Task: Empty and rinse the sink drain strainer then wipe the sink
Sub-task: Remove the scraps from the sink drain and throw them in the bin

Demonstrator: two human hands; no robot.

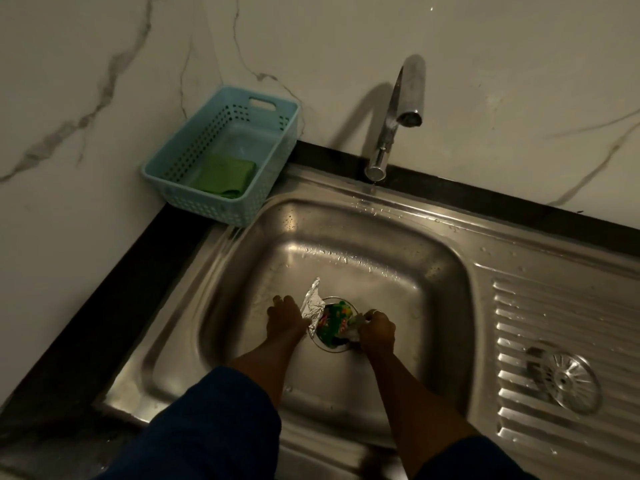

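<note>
Marble-veined walls back a black counter holding a steel sink. At its drain, stuffed with green wrappers whose print is unreadable, the left hand pinches crinkled foil; the right hand grips wrapper scraps. A ribbed metal strainer lies on the drainboard.

black counter, blue basket in its corner, steel sink set into it

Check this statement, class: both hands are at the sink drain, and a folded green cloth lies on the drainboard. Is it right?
Not quite. The head view shows the green cloth inside the blue basket at the sink's back left corner, not on the drainboard. Both hands are at the drain.
</note>
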